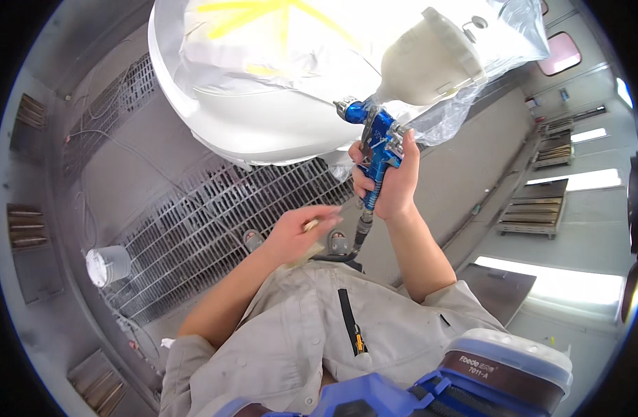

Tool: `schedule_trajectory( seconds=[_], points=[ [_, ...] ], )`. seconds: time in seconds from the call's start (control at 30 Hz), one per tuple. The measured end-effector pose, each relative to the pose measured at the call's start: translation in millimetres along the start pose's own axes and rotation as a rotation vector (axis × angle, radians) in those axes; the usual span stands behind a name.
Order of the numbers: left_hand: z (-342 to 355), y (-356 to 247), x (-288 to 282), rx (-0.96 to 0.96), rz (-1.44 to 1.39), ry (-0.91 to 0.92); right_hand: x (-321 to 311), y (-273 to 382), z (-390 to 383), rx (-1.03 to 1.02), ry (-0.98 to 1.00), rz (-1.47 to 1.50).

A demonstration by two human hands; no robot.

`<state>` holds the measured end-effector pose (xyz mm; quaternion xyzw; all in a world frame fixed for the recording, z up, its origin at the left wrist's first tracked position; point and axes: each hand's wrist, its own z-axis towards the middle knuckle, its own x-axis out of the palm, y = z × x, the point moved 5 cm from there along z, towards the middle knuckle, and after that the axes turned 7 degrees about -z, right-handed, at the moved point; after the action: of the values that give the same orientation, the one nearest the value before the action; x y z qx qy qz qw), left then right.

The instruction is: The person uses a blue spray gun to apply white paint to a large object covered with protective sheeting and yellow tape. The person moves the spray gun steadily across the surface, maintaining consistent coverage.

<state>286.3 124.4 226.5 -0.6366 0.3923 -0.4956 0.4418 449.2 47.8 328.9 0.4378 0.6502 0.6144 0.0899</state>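
My right hand [394, 182] is closed round the grip of a blue spray gun [380, 132]. On top of the gun sits a cloudy white paint cup [430, 59], tilted up to the right. A black hose [360, 235] runs down from the grip towards my waist. My left hand [301, 233] is held in front of my body with its fingers curled, slightly blurred. A pale yellowish cloth [305, 256] shows below and between those fingers. Just beyond the gun's nozzle stands a white car bumper [242, 132], partly covered with clear plastic film and yellow tape [284, 28].
A metal floor grating [194, 222] lies under the bumper and my feet. To the left stands a white bucket [109, 265], with thin hoses [117, 142] trailing over the floor. Vented panels [534, 207] and bright lights line the right wall. A blue respirator [388, 393] fills the lower edge.
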Motion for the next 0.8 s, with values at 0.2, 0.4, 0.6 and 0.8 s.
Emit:
schedule_trajectory(
  seconds=[0.2, 0.4, 0.6, 0.8],
  points=[
    [-8, -28, -24, -0.214, -0.489, 0.126, 73, -16, -9, 0.049, -0.109, 0.081],
    [-40, -4, -38, -0.329, -0.517, 0.196, 98, -48, -37, 0.096, -0.21, -0.037],
    [-66, 1, -44, -0.269, -0.405, 0.22, 110, -61, -63, 0.064, -0.249, -0.034],
    [-110, 0, -39, -0.303, -0.267, 0.14, 112, -81, -101, 0.011, -0.237, 0.125]
  ],
)
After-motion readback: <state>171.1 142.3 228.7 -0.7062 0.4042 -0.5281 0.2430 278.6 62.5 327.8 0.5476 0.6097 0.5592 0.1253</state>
